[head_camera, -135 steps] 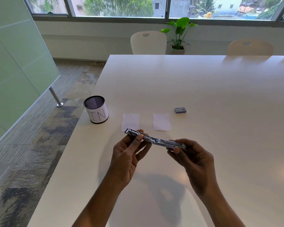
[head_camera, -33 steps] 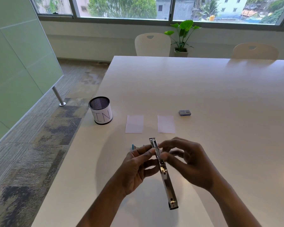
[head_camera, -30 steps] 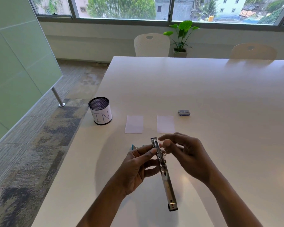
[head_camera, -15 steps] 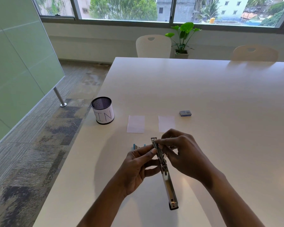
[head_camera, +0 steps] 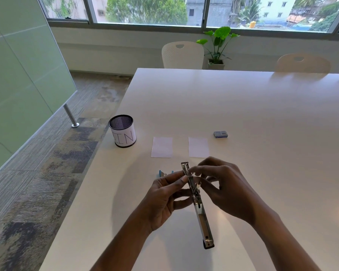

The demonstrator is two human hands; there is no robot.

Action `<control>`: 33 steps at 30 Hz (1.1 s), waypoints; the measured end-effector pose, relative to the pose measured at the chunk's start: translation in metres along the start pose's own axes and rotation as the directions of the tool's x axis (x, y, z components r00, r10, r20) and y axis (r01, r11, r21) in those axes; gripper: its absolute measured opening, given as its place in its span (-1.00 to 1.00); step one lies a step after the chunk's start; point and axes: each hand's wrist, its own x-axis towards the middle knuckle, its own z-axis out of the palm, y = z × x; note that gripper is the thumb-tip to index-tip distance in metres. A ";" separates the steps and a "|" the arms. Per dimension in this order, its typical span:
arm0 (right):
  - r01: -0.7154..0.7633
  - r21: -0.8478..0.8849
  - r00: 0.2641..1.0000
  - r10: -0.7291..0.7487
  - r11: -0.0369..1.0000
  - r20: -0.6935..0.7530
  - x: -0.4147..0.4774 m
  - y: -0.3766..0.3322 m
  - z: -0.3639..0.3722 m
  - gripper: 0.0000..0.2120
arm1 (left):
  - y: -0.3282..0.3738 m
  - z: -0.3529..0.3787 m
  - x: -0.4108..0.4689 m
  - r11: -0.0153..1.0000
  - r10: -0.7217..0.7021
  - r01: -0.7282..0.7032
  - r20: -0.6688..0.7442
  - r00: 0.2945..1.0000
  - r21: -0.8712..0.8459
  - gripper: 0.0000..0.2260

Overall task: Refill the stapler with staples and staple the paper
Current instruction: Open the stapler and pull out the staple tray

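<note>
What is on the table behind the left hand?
A small blue object peeks out past the left hand, which grips the stapler. The hand covers its near part, so what it is cannot be told.

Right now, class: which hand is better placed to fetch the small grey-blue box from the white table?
Probably right. The small grey-blue box lies on that side, beyond the right hand; the left hand grips the open silver metal stapler mid-body, steadying it.
</note>
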 end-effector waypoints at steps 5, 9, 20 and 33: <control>0.015 -0.058 0.998 -0.012 0.998 0.055 0.001 -0.002 -0.002 -0.74 | -0.002 0.001 -0.001 1.000 -0.004 0.004 -0.013 1.000 0.018 -0.78; 0.027 -0.084 0.997 -0.021 0.996 0.073 0.000 -0.004 -0.004 -0.80 | -0.002 0.002 -0.003 0.999 -0.008 0.008 -0.013 1.000 0.035 -0.78; -0.071 -0.073 0.971 0.086 0.995 0.221 0.015 -0.003 -0.016 -0.92 | -0.009 0.005 -0.008 0.996 -0.031 0.031 -0.009 0.999 0.079 -0.77; -0.069 -0.172 0.941 0.122 0.983 0.316 0.018 -0.008 -0.017 -0.94 | -0.014 0.007 -0.008 0.998 -0.023 0.023 -0.013 1.000 0.051 -0.79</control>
